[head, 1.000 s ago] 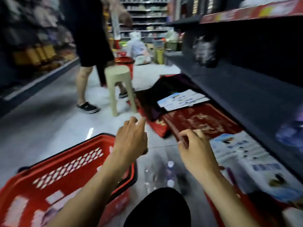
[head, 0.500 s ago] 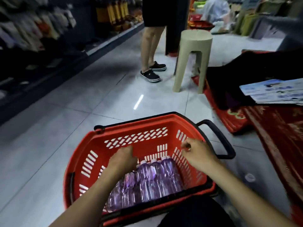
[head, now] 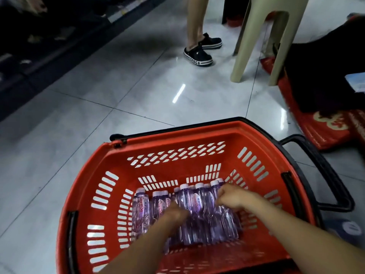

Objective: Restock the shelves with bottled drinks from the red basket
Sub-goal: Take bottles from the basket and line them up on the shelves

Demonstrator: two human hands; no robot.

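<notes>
The red basket (head: 177,171) sits on the tiled floor directly below me. Several purple-tinted bottled drinks (head: 199,200) with pale caps lie side by side on its bottom. Both my hands are down inside it. My left hand (head: 173,212) is motion-blurred and rests on the bottles in the middle of the row; its grip is unclear. My right hand (head: 235,198) has its fingers curled around a bottle at the right end of the row. The shelves being stocked are out of view.
A beige plastic stool (head: 262,36) stands beyond the basket at upper right. A person's legs in black clogs (head: 197,56) stand beside it. Red mats (head: 324,131) with dark cloth on them lie at right. Dark low shelving (head: 39,46) runs along the left. The basket's black handle (head: 325,175) sticks out to the right.
My view has swung from the shelf down to the basket. Both hands have dropped from the basket's rim level onto the bottles, and the right hand has curled around one.
</notes>
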